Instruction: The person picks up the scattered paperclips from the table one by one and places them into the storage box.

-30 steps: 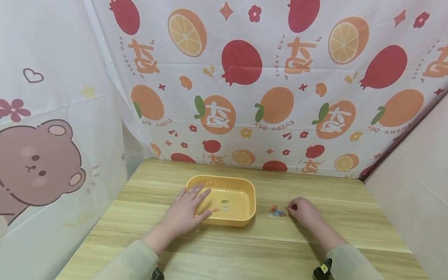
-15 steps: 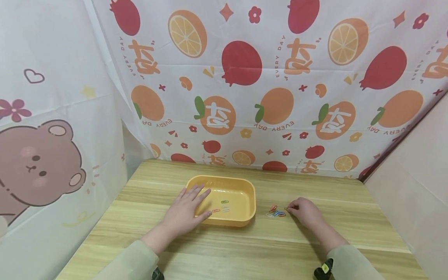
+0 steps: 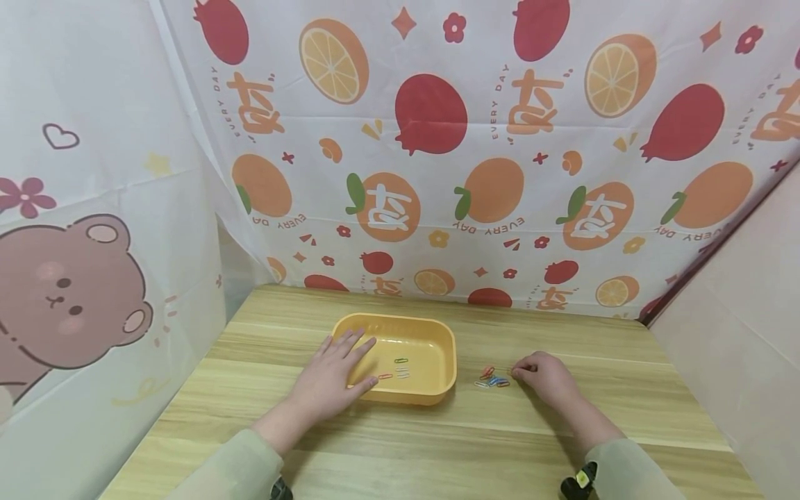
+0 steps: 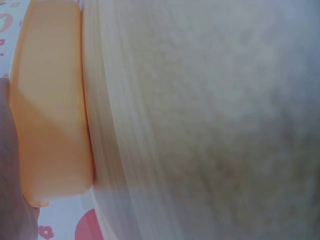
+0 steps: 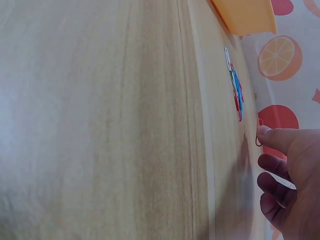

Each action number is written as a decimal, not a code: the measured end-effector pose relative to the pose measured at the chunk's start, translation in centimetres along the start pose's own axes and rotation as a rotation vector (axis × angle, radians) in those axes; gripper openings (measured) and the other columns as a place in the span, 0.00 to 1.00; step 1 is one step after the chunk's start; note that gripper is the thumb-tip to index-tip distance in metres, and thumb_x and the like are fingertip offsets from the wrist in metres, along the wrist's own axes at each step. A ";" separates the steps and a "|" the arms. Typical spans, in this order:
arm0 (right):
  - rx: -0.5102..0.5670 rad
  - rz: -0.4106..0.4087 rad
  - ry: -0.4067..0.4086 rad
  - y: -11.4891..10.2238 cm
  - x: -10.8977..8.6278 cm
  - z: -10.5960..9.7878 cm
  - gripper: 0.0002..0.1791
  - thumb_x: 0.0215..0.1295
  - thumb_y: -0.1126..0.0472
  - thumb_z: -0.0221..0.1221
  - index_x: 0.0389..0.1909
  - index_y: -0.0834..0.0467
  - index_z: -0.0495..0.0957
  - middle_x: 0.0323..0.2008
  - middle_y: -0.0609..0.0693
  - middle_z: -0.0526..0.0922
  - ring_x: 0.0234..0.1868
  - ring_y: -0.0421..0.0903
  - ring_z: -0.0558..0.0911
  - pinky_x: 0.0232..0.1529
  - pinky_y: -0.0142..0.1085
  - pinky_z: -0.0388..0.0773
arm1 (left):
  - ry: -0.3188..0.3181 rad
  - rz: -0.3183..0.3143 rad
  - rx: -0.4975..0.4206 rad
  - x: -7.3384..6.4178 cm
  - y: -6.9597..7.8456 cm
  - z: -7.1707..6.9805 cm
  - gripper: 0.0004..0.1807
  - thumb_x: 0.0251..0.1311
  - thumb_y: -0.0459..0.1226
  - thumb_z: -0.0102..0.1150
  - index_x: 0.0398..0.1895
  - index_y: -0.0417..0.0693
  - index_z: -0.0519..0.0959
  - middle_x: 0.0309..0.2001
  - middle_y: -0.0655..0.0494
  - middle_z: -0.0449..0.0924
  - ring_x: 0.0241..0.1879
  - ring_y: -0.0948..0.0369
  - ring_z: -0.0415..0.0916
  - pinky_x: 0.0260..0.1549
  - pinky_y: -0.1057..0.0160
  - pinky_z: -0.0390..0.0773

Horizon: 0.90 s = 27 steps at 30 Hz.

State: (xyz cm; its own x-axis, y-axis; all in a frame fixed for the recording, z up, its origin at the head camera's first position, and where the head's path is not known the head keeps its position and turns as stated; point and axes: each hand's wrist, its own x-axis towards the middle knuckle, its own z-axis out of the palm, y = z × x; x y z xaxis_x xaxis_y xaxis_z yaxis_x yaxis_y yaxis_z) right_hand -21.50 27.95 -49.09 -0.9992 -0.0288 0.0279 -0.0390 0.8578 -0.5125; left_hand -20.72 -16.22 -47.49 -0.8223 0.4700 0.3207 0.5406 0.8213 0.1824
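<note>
And the right hand [image 3: 546,378] pinches one slim paper clip [image 5: 258,144] just beside the clip pile [image 3: 496,381]; a loose grip could drop it! The left hand [image 3: 334,378] spreads over the yellow tray [image 3: 406,398]; leaning hard might tip it, sliding the clips inside [image 3: 401,360].

Pale wood-grain table [image 3: 437,444], and it's carrying a yellow tray [image 3: 431,354]; just right of that tray, there they lie, a small cluster of coloured paper clips [image 3: 496,381]!
</note>
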 end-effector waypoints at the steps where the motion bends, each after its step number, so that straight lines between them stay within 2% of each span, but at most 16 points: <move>1: 0.004 0.001 -0.001 0.0 0.0 0.0 0.03 0.63 0.57 0.67 0.31 0.47 0.88 0.35 0.42 0.83 0.39 0.42 0.79 0.46 0.47 0.78 | 0.000 -0.001 -0.001 0.0 0.0 0.0 0.39 0.64 0.63 0.54 0.75 0.58 0.64 0.75 0.50 0.59 0.74 0.48 0.55 0.72 0.41 0.47; 11: 0.072 0.029 -0.012 0.0 0.1 -0.1 0.03 0.64 0.55 0.66 0.34 0.48 0.88 0.35 0.43 0.81 0.37 0.43 0.76 0.40 0.40 0.75 | -0.014 -0.008 0.001 -0.1 0.0 0.1 0.40 0.65 0.64 0.51 0.76 0.60 0.62 0.76 0.51 0.58 0.74 0.49 0.54 0.73 0.42 0.46; 20: 0.097 -0.031 -0.009 -0.8 0.3 -0.5 0.06 0.66 0.54 0.65 0.38 0.50 0.88 0.37 0.44 0.83 0.35 0.42 0.76 0.37 0.38 0.75 | -0.016 -0.004 0.015 -0.1 0.1 0.2 0.40 0.65 0.65 0.49 0.76 0.60 0.61 0.76 0.51 0.58 0.74 0.49 0.54 0.73 0.42 0.47; 27: 0.118 -0.058 0.008 -1.8 0.7 -0.5 0.05 0.66 0.56 0.65 0.37 0.49 0.88 0.37 0.44 0.83 0.35 0.42 0.76 0.34 0.37 0.75 | -0.019 -0.009 0.018 -0.2 0.1 0.3 0.40 0.66 0.67 0.45 0.76 0.60 0.61 0.76 0.51 0.57 0.75 0.49 0.53 0.73 0.42 0.46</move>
State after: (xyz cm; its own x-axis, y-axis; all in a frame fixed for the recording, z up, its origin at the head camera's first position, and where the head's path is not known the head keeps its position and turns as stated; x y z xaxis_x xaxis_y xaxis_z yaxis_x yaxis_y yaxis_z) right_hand -22.13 26.60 -47.73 -0.9952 -0.0722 0.0665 -0.0977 0.7885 -0.6072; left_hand -20.56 -16.17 -47.82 -0.8305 0.4687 0.3010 0.5301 0.8310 0.1686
